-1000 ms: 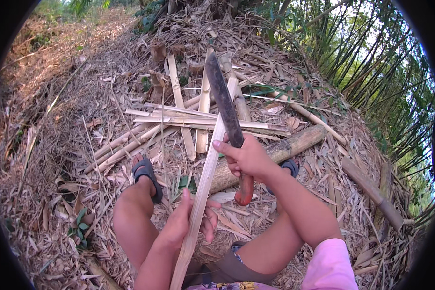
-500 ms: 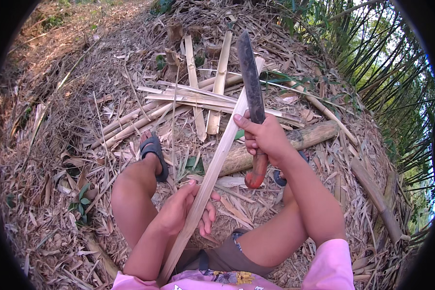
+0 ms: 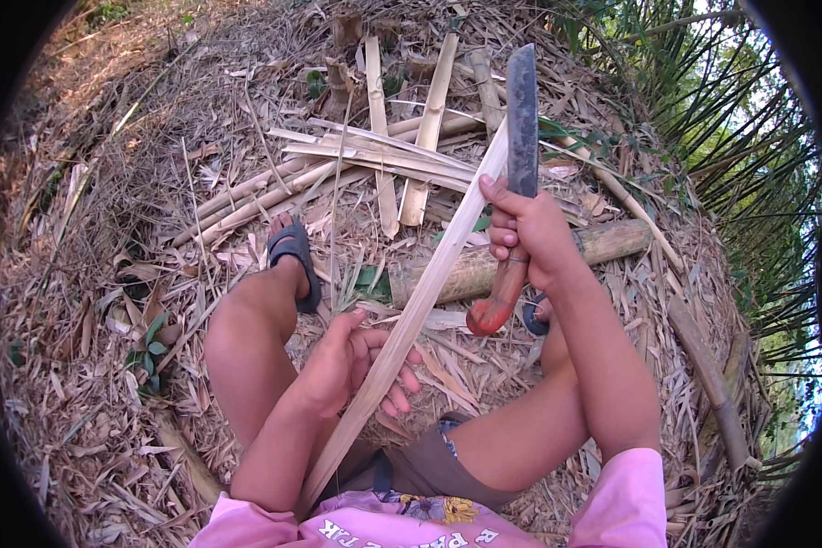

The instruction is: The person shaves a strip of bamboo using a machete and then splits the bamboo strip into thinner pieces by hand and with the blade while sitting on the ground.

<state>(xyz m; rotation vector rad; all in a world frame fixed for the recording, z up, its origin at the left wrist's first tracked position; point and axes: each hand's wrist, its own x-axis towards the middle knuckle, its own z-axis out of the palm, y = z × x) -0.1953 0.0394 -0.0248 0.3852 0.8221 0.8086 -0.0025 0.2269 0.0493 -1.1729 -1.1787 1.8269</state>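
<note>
A long pale split bamboo strip (image 3: 426,285) slants from my lap up to the right. My right hand (image 3: 541,239) is closed round the wooden handle of a machete, whose dark blade (image 3: 522,114) points up and away beside the strip's far end. The handle's reddish knob hangs below the fist. My right thumb lies against the strip's edge. Palm up, my left hand (image 3: 331,373) is under the lower half of the strip, its fingers spread and not wrapped round it.
A thick bamboo log (image 3: 612,243) lies across the ground in front of me. Beyond it are crossed split bamboo pieces (image 3: 402,163). A sandalled foot (image 3: 292,248) stands at left. Bamboo poles (image 3: 714,374) lie at right, with small stumps (image 3: 338,82) at the back.
The machete and my right hand have moved right and slightly up in view, and the blade stands more upright. The strip's far end has shifted right. My left fingers are more spread.
</note>
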